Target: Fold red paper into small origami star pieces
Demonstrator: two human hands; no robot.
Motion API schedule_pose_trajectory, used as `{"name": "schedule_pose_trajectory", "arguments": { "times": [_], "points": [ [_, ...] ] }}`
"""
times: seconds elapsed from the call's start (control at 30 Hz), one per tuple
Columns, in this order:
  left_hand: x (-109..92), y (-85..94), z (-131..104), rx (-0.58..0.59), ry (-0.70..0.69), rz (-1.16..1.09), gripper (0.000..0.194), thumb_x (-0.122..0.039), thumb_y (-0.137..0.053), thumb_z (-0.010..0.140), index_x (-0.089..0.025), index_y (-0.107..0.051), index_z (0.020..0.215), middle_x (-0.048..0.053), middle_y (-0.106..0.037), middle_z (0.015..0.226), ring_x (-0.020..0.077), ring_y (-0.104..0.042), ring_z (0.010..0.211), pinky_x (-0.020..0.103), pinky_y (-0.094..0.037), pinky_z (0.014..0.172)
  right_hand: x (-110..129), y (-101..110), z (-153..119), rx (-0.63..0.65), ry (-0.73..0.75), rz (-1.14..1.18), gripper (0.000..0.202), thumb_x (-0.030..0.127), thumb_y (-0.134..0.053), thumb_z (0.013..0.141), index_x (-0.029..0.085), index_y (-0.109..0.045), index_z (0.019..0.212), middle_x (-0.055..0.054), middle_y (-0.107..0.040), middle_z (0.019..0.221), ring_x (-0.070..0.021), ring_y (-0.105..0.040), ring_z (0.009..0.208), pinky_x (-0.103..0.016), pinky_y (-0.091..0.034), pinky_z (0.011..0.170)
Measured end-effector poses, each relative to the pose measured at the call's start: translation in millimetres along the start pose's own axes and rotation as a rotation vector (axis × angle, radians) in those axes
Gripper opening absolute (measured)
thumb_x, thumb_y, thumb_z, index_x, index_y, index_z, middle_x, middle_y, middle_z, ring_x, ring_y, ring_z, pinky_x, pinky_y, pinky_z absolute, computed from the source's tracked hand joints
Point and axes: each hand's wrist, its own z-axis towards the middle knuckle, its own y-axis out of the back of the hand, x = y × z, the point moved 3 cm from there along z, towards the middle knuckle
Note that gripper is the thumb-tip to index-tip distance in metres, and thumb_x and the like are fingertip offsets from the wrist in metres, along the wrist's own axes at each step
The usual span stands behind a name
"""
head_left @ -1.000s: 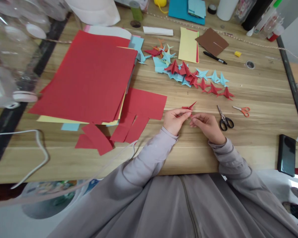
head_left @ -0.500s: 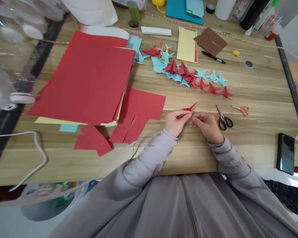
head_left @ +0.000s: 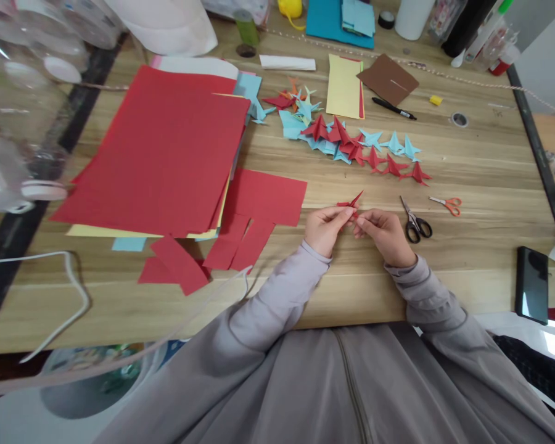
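- Red folded paper piece [head_left: 357, 198]: located above the desk [head_left: 467, 265], near its front edge, between my two hands.
- Left hand [head_left: 324, 230]: thumb and fingers closed, gripping the piece.
- Right hand [head_left: 385, 235]: fingers pinched on its near end; the exact hold is partly hidden.
- Progress, as judged: folding well advanced, since a narrow spike is formed. No spread wings show, unlike the red origami cranes [head_left: 393, 166] and light-blue origami cranes [head_left: 394, 143] lying shaped beyond. Remaining folds cannot be counted. Flat red rectangles [head_left: 277, 196] lie unfolded to my left.
- Orientation: spike points away from me and to the right; its long axis runs diagonally, near-left to far-right. A shorter flap points left.
- Adjacent, to my right: black-handled scissors [head_left: 414, 223], then orange-handled scissors [head_left: 453, 203], both untouched.
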Motion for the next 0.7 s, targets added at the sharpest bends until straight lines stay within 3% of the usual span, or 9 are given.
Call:
{"name": "schedule_pose_trajectory", "arguments": {
  "times": [0.4,0.7],
  "points": [
    [-0.7,1.0,1.5,-0.027,0.039,-0.019,0.028,-0.038,-0.085,0.053,-0.018,-0.076,0.072,0.007,-0.075,0.085,0.0136,-0.066,0.065,0.029,-0.054,0.066,1.3,-2.2,-0.2,-0.012,-0.022,0.065,0.033,0.047,-0.076,0.067,0.017,-0.068,0.076,-0.001,-0.069,0.065,-0.0110,-0.062,0.059,-0.027,-0.054,0.062],
    [2.8,4.8,2.9,-0.009,-0.091,0.084,0.020,-0.027,-0.082,0.057,-0.019,-0.076,0.075,0.007,-0.075,0.089,0.0209,-0.069,0.087,0.038,-0.053,0.086,-1.3,-0.3,-0.1,-0.011,-0.037,0.061,0.034,0.050,-0.074,0.068,0.018,-0.067,0.074,-0.001,-0.068,0.064,-0.0121,-0.063,0.060,-0.027,-0.053,0.062]
  ]
}}
